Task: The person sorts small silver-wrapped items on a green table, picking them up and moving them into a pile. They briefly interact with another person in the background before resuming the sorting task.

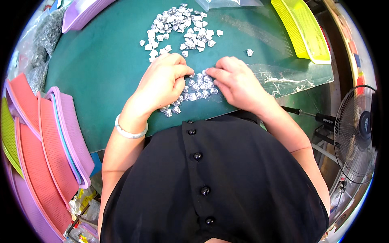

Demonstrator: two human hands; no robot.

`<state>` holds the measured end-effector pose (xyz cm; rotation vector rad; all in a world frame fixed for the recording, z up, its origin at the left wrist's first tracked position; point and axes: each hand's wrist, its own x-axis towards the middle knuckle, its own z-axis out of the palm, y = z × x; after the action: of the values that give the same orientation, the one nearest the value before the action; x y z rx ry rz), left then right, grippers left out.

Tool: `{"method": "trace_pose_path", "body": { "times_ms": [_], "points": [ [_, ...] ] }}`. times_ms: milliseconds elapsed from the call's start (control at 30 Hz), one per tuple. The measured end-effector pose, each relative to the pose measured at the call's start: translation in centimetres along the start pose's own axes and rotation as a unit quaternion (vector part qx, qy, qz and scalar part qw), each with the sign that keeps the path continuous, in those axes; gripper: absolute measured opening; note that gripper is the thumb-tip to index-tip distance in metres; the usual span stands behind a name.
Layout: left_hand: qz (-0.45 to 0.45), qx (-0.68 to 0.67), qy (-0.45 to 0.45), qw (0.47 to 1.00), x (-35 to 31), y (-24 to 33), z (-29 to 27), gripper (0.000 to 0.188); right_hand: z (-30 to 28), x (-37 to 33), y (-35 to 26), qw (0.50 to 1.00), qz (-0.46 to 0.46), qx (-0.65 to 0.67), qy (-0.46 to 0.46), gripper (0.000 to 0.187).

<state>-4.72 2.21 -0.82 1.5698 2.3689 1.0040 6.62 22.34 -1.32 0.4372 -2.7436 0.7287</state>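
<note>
A cluster of small, silvery, crumpled-looking pieces (197,90) lies between my hands near the table's front edge. My left hand (162,79), with a pale bangle (130,130) on its wrist, curls over the cluster's left side. Its thumb and finger are pinched at the far edge, and what they grip is mostly hidden. From the other side, my right hand (237,83) has bent fingers, with the tips closed at a small silvery piece. Farther away is a larger heap of similar pieces (174,20). One loose piece (249,52) sits apart at the right.
The green tabletop (101,69) ends at my body. A yellow-green basket (302,30) stands at the far right and a purple basket (84,14) at the far left. Stacked coral and purple baskets (48,141) crowd the left. A fan (356,129) stands to the right.
</note>
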Motion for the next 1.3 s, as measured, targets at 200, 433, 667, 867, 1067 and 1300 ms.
{"method": "trace_pose_path", "body": {
  "times_ms": [200, 433, 667, 867, 1067, 1300],
  "points": [
    [0.0, -0.019, 0.005, 1.0, -1.0, 1.4, 0.4, 0.022, 0.7, 0.8, -0.6, 0.997, -0.041, 0.039, -0.048, 0.017],
    [0.014, 0.007, -0.026, 1.0, -2.1, 1.2, -0.6, 0.018, 0.4, 3.9, 1.5, 0.997, 0.062, -0.03, 0.025, 0.023],
    [-0.075, 0.085, 0.079, 0.99, 0.5, -0.3, -0.9, 0.02, 0.2, 4.0, 1.4, 0.994, 0.062, 0.053, -0.073, 0.027],
    [-0.069, 0.124, 0.098, 0.985, 2.3, -0.9, 0.7, 0.018, -0.2, 3.8, 2.1, 0.99, 0.089, 0.089, -0.063, 0.032],
    [-0.053, 0.098, 0.071, 0.991, 1.6, -1.4, 0.1, 0.015, 0.5, 4.2, 2.1, 0.996, 0.035, 0.06, -0.055, 0.017],
    [-0.045, 0.08, 0.064, 0.994, 0.9, -0.5, -0.7, 0.017, -1.1, 5.2, 2.4, 0.993, -0.032, -0.002, -0.114, 0.007]
  ]
}}
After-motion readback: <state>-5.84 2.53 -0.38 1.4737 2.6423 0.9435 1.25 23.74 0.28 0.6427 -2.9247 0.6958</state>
